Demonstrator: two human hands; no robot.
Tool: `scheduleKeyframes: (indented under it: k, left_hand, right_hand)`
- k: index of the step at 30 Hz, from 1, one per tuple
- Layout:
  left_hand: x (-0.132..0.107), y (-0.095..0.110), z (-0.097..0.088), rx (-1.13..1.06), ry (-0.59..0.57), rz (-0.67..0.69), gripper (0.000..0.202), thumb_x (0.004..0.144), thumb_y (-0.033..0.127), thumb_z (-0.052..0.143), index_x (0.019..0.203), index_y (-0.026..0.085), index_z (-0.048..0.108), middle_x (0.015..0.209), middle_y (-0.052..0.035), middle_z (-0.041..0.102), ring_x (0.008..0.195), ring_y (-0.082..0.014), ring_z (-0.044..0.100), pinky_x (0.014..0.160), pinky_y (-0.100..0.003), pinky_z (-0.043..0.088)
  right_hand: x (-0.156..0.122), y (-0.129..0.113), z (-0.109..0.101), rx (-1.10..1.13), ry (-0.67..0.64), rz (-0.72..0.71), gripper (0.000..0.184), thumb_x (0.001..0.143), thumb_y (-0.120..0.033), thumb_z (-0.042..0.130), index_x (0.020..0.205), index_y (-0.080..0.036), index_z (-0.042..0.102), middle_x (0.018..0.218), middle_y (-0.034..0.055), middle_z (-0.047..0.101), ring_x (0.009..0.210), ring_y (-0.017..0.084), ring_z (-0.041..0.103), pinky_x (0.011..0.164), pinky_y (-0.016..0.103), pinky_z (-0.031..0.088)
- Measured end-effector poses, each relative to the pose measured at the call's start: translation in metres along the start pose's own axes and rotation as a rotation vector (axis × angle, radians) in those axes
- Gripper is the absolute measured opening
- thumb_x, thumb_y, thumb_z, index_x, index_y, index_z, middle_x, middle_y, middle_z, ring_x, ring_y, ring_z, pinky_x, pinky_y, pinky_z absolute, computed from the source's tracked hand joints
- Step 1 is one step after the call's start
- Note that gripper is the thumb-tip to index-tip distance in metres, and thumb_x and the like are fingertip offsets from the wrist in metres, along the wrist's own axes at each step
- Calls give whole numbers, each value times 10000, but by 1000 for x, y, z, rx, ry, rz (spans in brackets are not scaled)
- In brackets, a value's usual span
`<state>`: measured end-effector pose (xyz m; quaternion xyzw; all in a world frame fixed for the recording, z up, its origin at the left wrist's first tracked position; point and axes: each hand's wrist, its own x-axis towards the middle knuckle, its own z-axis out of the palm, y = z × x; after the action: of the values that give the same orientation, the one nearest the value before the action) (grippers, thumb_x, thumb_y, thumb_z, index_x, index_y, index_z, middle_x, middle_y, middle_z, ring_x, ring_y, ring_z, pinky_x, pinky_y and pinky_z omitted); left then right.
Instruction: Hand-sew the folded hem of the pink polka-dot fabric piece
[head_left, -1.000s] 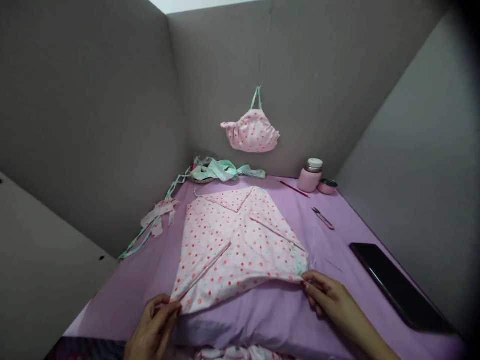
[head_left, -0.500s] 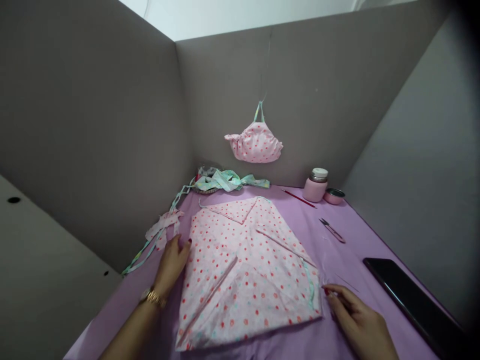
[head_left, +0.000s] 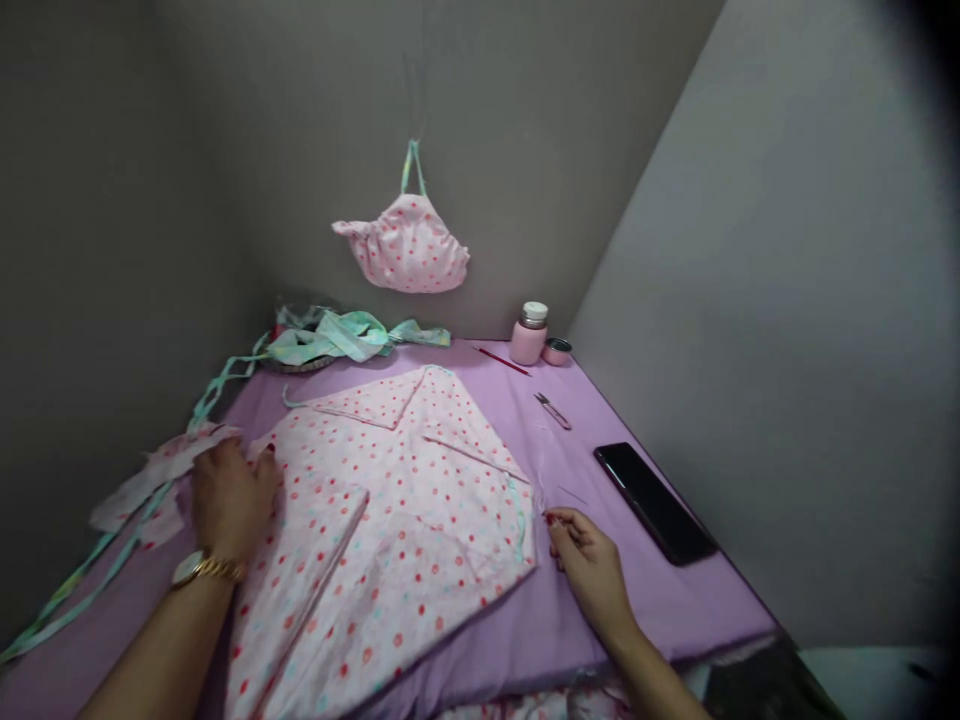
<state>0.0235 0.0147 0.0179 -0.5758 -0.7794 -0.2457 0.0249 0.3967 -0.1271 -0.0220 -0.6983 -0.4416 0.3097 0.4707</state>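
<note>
Left hand point(head_left: 232, 495) stays spread flat on the dotted fabric point(head_left: 420, 500), right hand point(head_left: 589, 560) still curled beside its corner, grip unclear

Purple table point(head_left: 487, 640) under dotted pink fabric point(head_left: 405, 500), green strips point(head_left: 337, 335), pink scraps point(head_left: 150, 480), pink flask point(head_left: 528, 335), snips point(head_left: 553, 410) and black phone point(head_left: 654, 503).

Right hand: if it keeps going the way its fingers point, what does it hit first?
Probably the teal-trimmed right edge of the spotted pink fabric, just ahead of the right hand; depth is hard to judge.
</note>
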Motion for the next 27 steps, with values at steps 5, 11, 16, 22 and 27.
scheduleKeyframes:
  k: [5,11,16,22,27]
  left_hand:
    - [-74,30,-2,-258,-263,367,424,845,445,361,1128,159,493,1077,-108,572,926,-230,577,838,-363,463]
    - [-136,56,9,-231,-469,503,414,854,374,362,1169,132,479,1163,-142,569,1124,-276,491,933,-432,404]
    - [-127,62,-6,-348,-608,297,487,867,439,317,1281,186,348,1170,-116,551,932,-222,597,799,-349,461]
    - [-139,27,-35,-308,-830,240,662,808,477,401,1344,120,246,758,-40,642,666,-194,611,610,-280,456]
    - [-175,-2,-37,-122,-700,186,479,877,370,294,1310,178,361,873,-71,689,735,-201,663,623,-275,487]
  right_hand:
    - [-3,1,-1,64,21,-50,303,821,-402,491,925,-129,571,589,-6,510,520,120,478,479,207,378]
    - [-27,-24,3,-164,-101,-473,164,870,-213,452,907,-159,603,797,57,600,738,153,558,662,255,438]
    - [-53,-34,20,-370,-355,-824,228,852,-115,428,1024,-160,571,854,78,583,826,181,521,722,306,440]
    - [-60,-19,30,-468,-372,-939,247,823,-128,450,1029,-173,577,892,81,608,816,200,540,729,325,452]
    - [-54,-36,41,-423,-306,-1033,199,855,-143,420,924,-183,602,801,57,620,738,173,560,675,278,458]
